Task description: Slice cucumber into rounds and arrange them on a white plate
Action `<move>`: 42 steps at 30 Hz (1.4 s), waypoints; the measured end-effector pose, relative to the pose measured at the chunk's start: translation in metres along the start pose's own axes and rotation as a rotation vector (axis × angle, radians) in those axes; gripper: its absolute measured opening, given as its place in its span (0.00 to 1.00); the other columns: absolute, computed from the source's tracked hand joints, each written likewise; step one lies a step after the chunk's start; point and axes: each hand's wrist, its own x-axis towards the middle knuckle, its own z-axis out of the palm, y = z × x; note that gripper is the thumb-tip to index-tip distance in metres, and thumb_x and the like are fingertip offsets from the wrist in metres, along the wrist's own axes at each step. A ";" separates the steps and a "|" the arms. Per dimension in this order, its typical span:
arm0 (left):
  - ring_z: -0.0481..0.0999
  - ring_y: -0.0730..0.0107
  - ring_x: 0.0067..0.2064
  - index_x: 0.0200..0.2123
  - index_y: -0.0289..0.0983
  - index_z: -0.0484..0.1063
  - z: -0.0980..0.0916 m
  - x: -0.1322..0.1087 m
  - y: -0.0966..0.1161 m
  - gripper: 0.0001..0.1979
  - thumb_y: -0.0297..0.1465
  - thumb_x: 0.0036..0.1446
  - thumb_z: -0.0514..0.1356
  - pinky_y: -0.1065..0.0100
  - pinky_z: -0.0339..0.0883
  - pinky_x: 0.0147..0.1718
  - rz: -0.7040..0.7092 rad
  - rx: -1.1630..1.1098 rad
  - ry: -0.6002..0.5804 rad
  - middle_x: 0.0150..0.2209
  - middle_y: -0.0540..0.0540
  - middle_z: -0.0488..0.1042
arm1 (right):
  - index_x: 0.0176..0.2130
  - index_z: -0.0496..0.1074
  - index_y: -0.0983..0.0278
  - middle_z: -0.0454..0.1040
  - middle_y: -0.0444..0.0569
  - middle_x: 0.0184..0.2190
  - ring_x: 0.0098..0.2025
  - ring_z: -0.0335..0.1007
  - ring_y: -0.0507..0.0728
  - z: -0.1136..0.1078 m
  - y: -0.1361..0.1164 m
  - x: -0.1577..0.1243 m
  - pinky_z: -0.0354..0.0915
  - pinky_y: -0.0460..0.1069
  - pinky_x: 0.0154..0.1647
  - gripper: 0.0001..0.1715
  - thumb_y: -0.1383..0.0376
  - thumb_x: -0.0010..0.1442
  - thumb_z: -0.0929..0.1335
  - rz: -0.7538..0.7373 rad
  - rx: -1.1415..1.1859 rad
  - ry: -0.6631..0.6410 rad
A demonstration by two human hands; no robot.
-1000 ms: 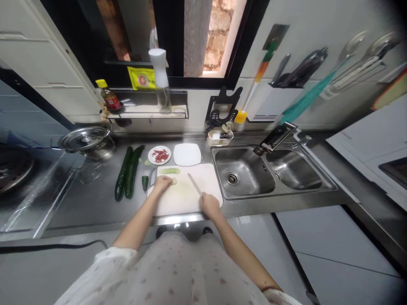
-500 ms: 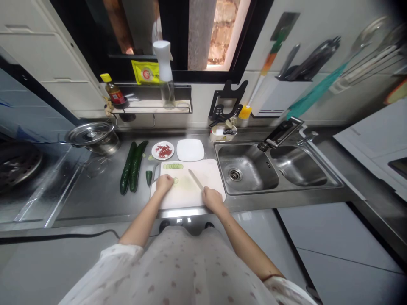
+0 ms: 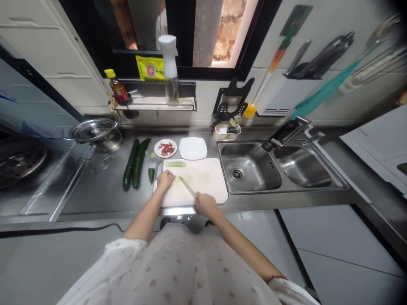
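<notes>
My right hand [image 3: 206,203] is closed round the handle of a knife [image 3: 188,187], whose blade slants up and left over the white cutting board [image 3: 210,180]. The blade's tip is at a pale green cucumber slice [image 3: 178,178] lying on the board. Just left of that slice, my left hand [image 3: 165,178] has its fingers drawn together; whether they pinch anything is too small to tell. A row of overlapping cucumber slices [image 3: 175,164] lies near the board's top left. Beside the board's left edge is a dark green cucumber end [image 3: 151,174].
Two whole cucumbers [image 3: 138,163] lie left of the board. Behind it are a plate of red pieces [image 3: 165,148] and a white square plate [image 3: 193,148]. A lidded pot [image 3: 110,140] stands at the left, a double sink [image 3: 249,165] at the right.
My right hand has moved left, bringing the knife's tip to the slice beside my left hand. The view has shifted slightly.
</notes>
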 end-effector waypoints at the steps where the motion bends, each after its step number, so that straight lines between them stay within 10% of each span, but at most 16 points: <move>1: 0.76 0.60 0.42 0.35 0.41 0.73 0.000 0.000 0.000 0.10 0.38 0.51 0.59 0.68 0.66 0.38 -0.004 0.003 0.000 0.37 0.46 0.77 | 0.45 0.68 0.66 0.76 0.57 0.38 0.41 0.73 0.59 -0.001 -0.001 0.000 0.62 0.50 0.37 0.17 0.67 0.65 0.55 -0.005 -0.002 0.003; 42: 0.75 0.62 0.43 0.35 0.41 0.73 -0.006 0.002 0.005 0.10 0.38 0.50 0.61 0.69 0.63 0.39 -0.046 0.018 -0.047 0.38 0.47 0.78 | 0.45 0.69 0.68 0.75 0.59 0.39 0.43 0.73 0.59 0.003 -0.009 0.022 0.64 0.49 0.38 0.16 0.72 0.63 0.57 -0.065 0.008 -0.055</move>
